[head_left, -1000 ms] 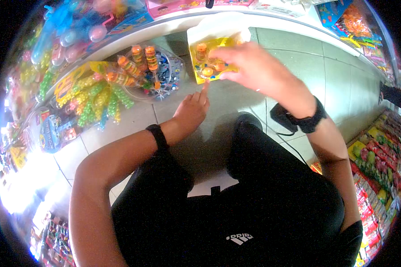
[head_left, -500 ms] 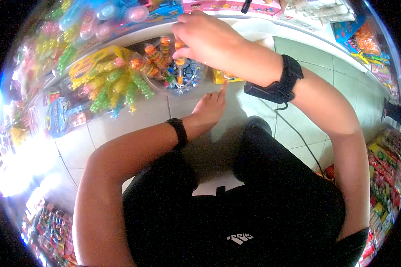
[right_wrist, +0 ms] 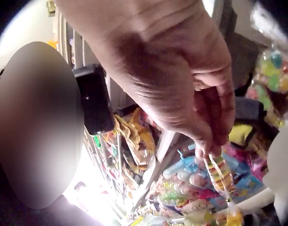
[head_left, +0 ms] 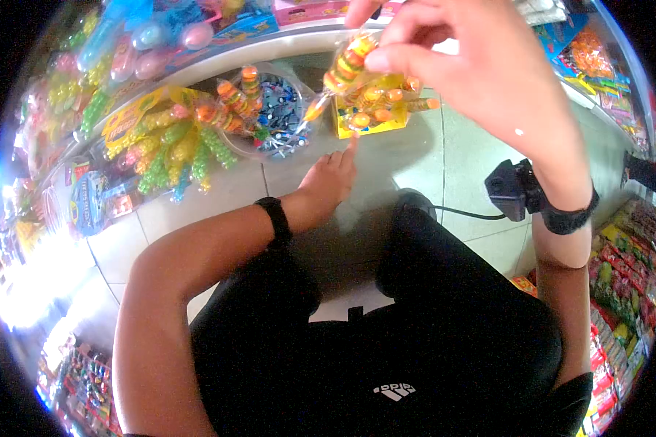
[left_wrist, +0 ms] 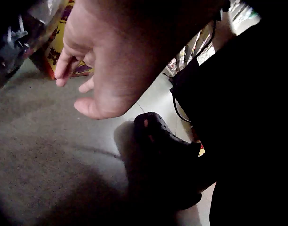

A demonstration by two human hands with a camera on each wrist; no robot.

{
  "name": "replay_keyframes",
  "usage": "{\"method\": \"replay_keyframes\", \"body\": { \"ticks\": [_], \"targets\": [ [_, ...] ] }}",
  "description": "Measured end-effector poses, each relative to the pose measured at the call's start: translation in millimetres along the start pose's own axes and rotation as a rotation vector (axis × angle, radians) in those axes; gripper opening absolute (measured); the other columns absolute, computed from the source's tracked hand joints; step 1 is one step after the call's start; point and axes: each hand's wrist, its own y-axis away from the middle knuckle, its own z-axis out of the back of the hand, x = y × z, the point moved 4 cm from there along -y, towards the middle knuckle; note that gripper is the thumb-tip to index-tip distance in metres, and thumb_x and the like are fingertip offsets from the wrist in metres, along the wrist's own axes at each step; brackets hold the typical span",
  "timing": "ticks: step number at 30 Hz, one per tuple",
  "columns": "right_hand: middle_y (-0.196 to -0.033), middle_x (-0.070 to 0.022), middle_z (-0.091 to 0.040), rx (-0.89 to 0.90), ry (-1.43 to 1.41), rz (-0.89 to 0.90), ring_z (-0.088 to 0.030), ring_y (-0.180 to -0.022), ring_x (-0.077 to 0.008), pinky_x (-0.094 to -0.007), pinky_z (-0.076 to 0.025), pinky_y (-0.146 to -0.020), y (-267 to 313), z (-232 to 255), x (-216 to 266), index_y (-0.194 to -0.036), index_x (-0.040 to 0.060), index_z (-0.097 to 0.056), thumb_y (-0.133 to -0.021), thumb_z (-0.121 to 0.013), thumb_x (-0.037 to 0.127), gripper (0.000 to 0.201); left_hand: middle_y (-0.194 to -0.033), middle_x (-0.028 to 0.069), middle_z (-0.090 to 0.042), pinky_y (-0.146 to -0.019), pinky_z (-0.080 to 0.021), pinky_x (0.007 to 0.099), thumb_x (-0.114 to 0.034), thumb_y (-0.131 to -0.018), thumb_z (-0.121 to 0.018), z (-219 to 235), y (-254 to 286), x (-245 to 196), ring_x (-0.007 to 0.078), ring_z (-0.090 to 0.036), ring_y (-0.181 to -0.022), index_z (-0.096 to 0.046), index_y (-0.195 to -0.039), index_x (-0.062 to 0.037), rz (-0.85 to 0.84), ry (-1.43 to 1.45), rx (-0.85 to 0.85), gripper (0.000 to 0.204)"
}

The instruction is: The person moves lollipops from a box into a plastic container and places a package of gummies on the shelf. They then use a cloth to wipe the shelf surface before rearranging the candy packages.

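Observation:
A wrapped candy stick of orange, yellow and green pieces [head_left: 348, 64] is pinched between thumb and fingers of the right hand [head_left: 463, 69], held tilted above the yellow box [head_left: 372, 129]. The right wrist view shows the same candy [right_wrist: 220, 175] hanging below the right hand's fingertips [right_wrist: 210, 153]. Several similar candies [head_left: 386, 95] lie in the box. The left hand [head_left: 329, 182] is by the box's front edge, one finger extended to it; in the left wrist view that hand [left_wrist: 104, 61] has relaxed fingers beside the box [left_wrist: 54, 49].
Left of the box stands a round clear tub [head_left: 283, 116] with small blue and white items and more orange candies. Farther left are bead-like green and yellow sweets [head_left: 171, 149] in a yellow box. A white shelf edge [head_left: 233, 54] runs behind. A black shoe [left_wrist: 151, 129] is on the tiled floor.
The right hand went left to the tub and has come back over the yellow box with a wrapped candy pinched in it. Fewer orange candies show in the tub. The left hand stays near the box.

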Motion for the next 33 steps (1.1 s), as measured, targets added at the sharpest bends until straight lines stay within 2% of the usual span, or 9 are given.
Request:
{"method": "replay_keyframes", "body": {
  "ticks": [1,3,4,7,15,16,17,20,33],
  "targets": [
    [-0.086,-0.0126,-0.070,-0.006,-0.006,-0.007,-0.068,-0.075,-0.0205,-0.0301,-0.051,-0.070,7.7,2.0,-7.4,-0.114,0.0038,-0.058,-0.087,-0.060,0.007,0.027,-0.143,0.0329,-0.030,-0.074,-0.051,0.0315,-0.015,-0.073,-0.056,-1.0,-0.6,-1.2,0.0222,-0.056,-0.091,-0.058,-0.103,0.0038,-0.010,0.001,0.005,0.035],
    [-0.084,-0.0137,-0.069,-0.270,0.310,0.032,-0.068,-0.074,-0.0252,-0.0326,-0.051,-0.067,26.0,17.1,-15.8,-0.104,0.0022,-0.062,-0.087,-0.059,0.008,0.019,-0.143,0.0331,-0.030,-0.074,-0.051,0.0305,-0.015,-0.073,-0.056,-2.6,-2.4,-1.0,0.0215,-0.055,-0.089,-0.059,-0.102,0.0027,0.021,-0.036,0.007,0.034],
    [-0.078,-0.0060,-0.066,-0.342,0.272,0.002,-0.062,-0.072,-0.0103,-0.0258,-0.048,-0.068,41.3,21.4,-21.5,-0.093,0.0040,-0.067,-0.078,-0.067,0.006,0.014,-0.143,0.0331,-0.030,-0.074,-0.051,0.0305,-0.015,-0.073,-0.056,-1.8,-3.1,-2.2,0.0215,-0.055,-0.089,-0.059,-0.102,0.0027,0.016,-0.034,0.006,0.034],
    [-0.077,-0.0035,-0.065,-0.225,0.270,-0.055,-0.059,-0.073,-0.0084,-0.0243,-0.047,-0.070,59.3,33.2,-34.4,-0.098,0.0041,-0.068,-0.080,-0.065,0.005,0.018,-0.143,0.0327,-0.031,-0.073,-0.051,0.0298,-0.016,-0.073,-0.057,0.9,-2.7,-1.2,0.0210,-0.056,-0.087,-0.059,-0.102,0.0019,0.027,-0.036,-0.019,0.033],
    [-0.080,-0.0073,-0.057,-0.078,0.237,0.109,-0.058,-0.068,-0.0159,-0.0269,-0.047,-0.063,47.2,-6.1,-87.1,-0.099,0.0048,-0.063,-0.084,-0.060,0.002,0.016,-0.142,0.0356,-0.030,-0.073,-0.051,0.0318,-0.013,-0.072,-0.059,-0.4,-4.0,-1.7,0.0223,-0.056,-0.084,-0.058,-0.102,0.0031,-0.003,-0.002,0.000,0.034],
    [-0.082,-0.0100,-0.058,-0.124,0.231,0.214,-0.060,-0.071,-0.0242,-0.0325,-0.048,-0.063,43.6,-12.7,-95.5,-0.098,0.0059,-0.061,-0.084,-0.059,0.003,0.014,-0.142,0.0356,-0.030,-0.073,-0.051,0.0318,-0.013,-0.072,-0.059,0.0,-5.2,-3.0,0.0223,-0.056,-0.084,-0.058,-0.102,0.0031,-0.011,-0.001,0.000,0.034],
    [-0.082,-0.0100,-0.058,-0.128,0.231,0.207,-0.060,-0.071,-0.0242,-0.0325,-0.048,-0.063,39.1,-17.5,-103.5,-0.098,0.0059,-0.061,-0.084,-0.059,0.003,0.014,-0.142,0.0362,-0.028,-0.074,-0.051,0.0319,-0.012,-0.072,-0.060,-1.3,-6.0,-3.3,0.0229,-0.056,-0.084,-0.057,-0.104,0.0036,-0.002,-0.007,0.037,0.036],
    [-0.085,-0.0147,-0.059,-0.136,0.379,0.220,-0.059,-0.079,-0.0377,-0.0416,-0.049,-0.068,30.2,-31.0,-109.6,-0.096,0.0071,-0.058,-0.085,-0.058,0.006,0.011,-0.143,0.0370,-0.026,-0.074,-0.051,0.0315,-0.012,-0.071,-0.061,1.2,-5.8,-4.3,0.0236,-0.056,-0.085,-0.056,-0.106,0.0043,0.003,-0.001,0.063,0.039],
    [-0.084,-0.0164,-0.064,-0.174,0.490,0.171,-0.064,-0.079,-0.0357,-0.0424,-0.052,-0.069,27.6,-52.2,-123.2,-0.097,0.0083,-0.059,-0.085,-0.058,0.006,0.012,-0.142,0.0378,-0.027,-0.075,-0.051,0.0297,-0.009,-0.072,-0.061,4.5,-5.7,-3.1,0.0227,-0.055,-0.086,-0.056,-0.110,0.0047,0.001,-0.013,0.116,0.041]
  ]
}}
